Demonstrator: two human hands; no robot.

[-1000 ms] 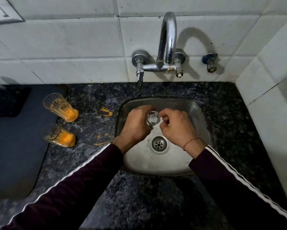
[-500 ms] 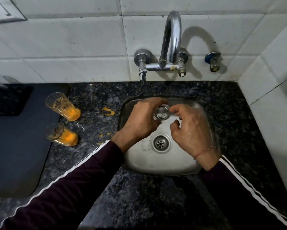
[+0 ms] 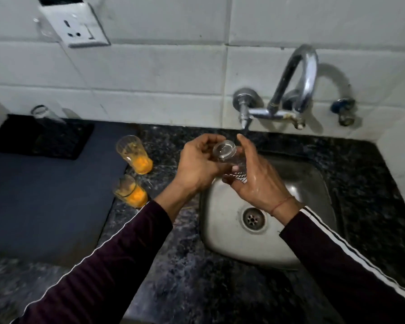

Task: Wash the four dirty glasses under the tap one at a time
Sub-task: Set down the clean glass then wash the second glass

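Now | left hand [image 3: 198, 166] grip curled round clear glass [image 3: 227, 153]; right hand [image 3: 259, 181] grip cupping it | above sink [image 3: 314, 181]

A dark speckled stone counter [image 3: 187, 272] holds a steel sink [image 3: 222, 232]. Two orange-smeared glasses [image 3: 133, 155] [image 3: 130, 191] stand left of it, beside a dark mat [image 3: 44, 197].

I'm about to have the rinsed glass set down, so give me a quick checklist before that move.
1. Clear glass held: ok, left hand and right hand both grip it.
2. Residue gone: ok, no orange visible.
3. Tap running: cannot tell.
4. Dark mat has free space: ok.
5. Washed glass already on the black mat: ok.
6. Dirty glasses left: not ok, rear glass and front glass hold orange.
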